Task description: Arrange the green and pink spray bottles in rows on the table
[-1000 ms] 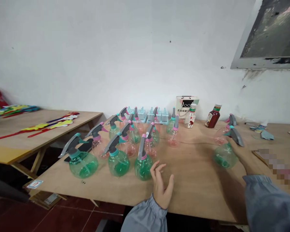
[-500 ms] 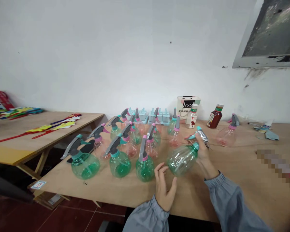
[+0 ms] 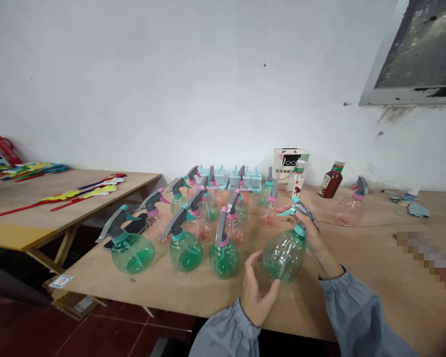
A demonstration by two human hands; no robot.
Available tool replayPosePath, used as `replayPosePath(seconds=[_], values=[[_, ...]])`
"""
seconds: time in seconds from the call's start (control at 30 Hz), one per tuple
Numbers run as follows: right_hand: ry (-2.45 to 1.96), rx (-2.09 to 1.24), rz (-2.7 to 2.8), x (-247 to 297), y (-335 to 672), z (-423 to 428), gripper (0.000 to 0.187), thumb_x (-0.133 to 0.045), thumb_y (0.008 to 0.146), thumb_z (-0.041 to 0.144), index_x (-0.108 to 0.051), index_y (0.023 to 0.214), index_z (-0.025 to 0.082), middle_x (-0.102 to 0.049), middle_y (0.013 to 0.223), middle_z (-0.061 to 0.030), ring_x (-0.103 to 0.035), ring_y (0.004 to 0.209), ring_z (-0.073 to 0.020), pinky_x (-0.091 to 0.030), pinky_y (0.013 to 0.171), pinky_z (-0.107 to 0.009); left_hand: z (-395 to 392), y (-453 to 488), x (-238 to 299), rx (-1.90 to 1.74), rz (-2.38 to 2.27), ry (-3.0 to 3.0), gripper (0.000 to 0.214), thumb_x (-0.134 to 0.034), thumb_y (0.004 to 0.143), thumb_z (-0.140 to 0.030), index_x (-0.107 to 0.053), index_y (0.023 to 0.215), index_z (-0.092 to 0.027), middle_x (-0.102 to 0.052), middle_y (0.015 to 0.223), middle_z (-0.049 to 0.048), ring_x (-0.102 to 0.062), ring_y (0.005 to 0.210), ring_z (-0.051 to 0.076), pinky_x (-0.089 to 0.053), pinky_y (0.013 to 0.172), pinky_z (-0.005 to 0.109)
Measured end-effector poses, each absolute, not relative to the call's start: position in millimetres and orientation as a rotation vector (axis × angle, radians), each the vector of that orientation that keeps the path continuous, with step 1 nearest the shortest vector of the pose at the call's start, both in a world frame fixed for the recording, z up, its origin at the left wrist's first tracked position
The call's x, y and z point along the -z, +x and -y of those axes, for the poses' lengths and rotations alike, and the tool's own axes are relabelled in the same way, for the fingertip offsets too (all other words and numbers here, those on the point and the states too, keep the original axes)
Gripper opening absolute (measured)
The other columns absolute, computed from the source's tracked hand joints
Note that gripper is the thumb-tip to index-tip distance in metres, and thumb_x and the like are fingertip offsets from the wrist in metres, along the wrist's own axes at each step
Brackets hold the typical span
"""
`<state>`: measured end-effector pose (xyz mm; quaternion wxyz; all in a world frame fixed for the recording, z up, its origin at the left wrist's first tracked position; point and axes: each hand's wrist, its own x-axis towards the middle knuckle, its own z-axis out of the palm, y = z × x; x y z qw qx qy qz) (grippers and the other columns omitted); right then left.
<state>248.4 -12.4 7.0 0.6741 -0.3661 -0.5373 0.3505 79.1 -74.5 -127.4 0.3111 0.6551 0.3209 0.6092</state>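
Observation:
My right hand [image 3: 314,243] is closed around the neck and grey-and-teal spray head of a clear green spray bottle [image 3: 284,255]. The bottle leans, its rounded base pointing down and left. At its lower left edge is my left hand [image 3: 258,292], cupped with thumb and fingers apart; the fingertips meet or nearly meet the plastic. Left of that hand stands a green spray bottle with a pink collar [image 3: 225,260], and beyond it a green one with a teal collar [image 3: 186,253]. No liquid can be made out in the held bottle.
More pink and green spray bottles stand behind, one pink bottle [image 3: 349,208] apart at right. Along the wall are pale blue molds [image 3: 249,179], a paper bag [image 3: 282,173], a white bottle [image 3: 298,181] and a brown bottle [image 3: 331,181]. Another table [image 3: 96,208] is at left.
The held bottle has swung more upright and slightly right. My left hand has come up against its lower left edge, narrowing the gap between them.

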Motion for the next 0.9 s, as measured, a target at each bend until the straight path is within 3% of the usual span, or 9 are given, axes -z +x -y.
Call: replayPosePath(seconds=[0.13,0.3,0.5,0.67,0.8,0.9], values=[[-0.921,-0.605,1.079,-4.6,249.7,13.3,0.034,-0.067,0.076,0.056,-0.063,0.061,0.026,-0.067,0.062,-0.0001,-0.063,0.063,-0.0183,-0.051,0.065,-0.031,74.4,82.2,128.7,-1.646,-0.818,1.691,0.083,-0.074,0.081,-0.032,-0.026,0.147,-0.019,-0.051,0.146,0.0232,-0.054,0.136,0.034,-0.045,0.113,0.058],[-0.89,-0.697,1.21,-3.2,249.7,13.9,0.03,-0.064,0.08,0.055,-0.069,0.072,0.026,-0.074,0.08,-0.0019,-0.067,0.079,-0.0209,-0.053,0.078,-0.034,72.9,83.2,129.0,-1.601,-0.815,1.689,0.082,-0.075,0.081,-0.033,-0.027,0.146,-0.018,-0.055,0.142,0.0233,-0.058,0.132,0.034,-0.048,0.111,0.059],[-1.003,-0.47,1.105,0.1,242.3,17.1,0.044,-0.06,0.083,0.065,-0.062,0.06,0.027,-0.068,0.066,-0.0009,-0.063,0.069,-0.0197,-0.052,0.074,-0.034,69.6,84.4,133.9,-1.611,-0.843,1.76,0.084,-0.075,0.08,-0.035,-0.029,0.147,-0.016,-0.046,0.151,0.0246,-0.049,0.142,0.036,-0.043,0.116,0.058],[-0.957,-0.547,1.308,-1.3,234.7,24.1,0.031,-0.065,0.084,0.061,-0.07,0.085,0.03,-0.075,0.093,-0.0015,-0.069,0.095,-0.0242,-0.052,0.097,-0.043,66.8,82.1,140.4,-1.532,-0.85,1.865,0.081,-0.076,0.08,-0.039,-0.035,0.146,-0.017,-0.052,0.147,0.0228,-0.052,0.138,0.036,-0.042,0.115,0.061],[-0.962,-0.54,1.337,4.4,233.0,30.9,0.032,-0.065,0.086,0.058,-0.068,0.105,0.032,-0.075,0.104,-0.0023,-0.069,0.102,-0.0244,-0.055,0.096,-0.043,62.4,80.0,143.4,-1.497,-0.957,1.896,0.085,-0.08,0.077,-0.05,-0.041,0.144,-0.016,-0.055,0.144,0.0233,-0.054,0.136,0.038,-0.043,0.113,0.061],[-1.037,-0.5,1.368,14.5,231.0,31.4,0.042,-0.069,0.085,0.053,-0.06,0.121,0.033,-0.071,0.114,-0.0024,-0.07,0.097,-0.0222,-0.057,0.089,-0.04,58.8,81.4,145.0,-1.427,-1.078,1.946,0.078,-0.07,0.084,-0.052,-0.044,0.147,-0.014,-0.055,0.146,0.0233,-0.052,0.138,0.038,-0.042,0.113,0.058]])
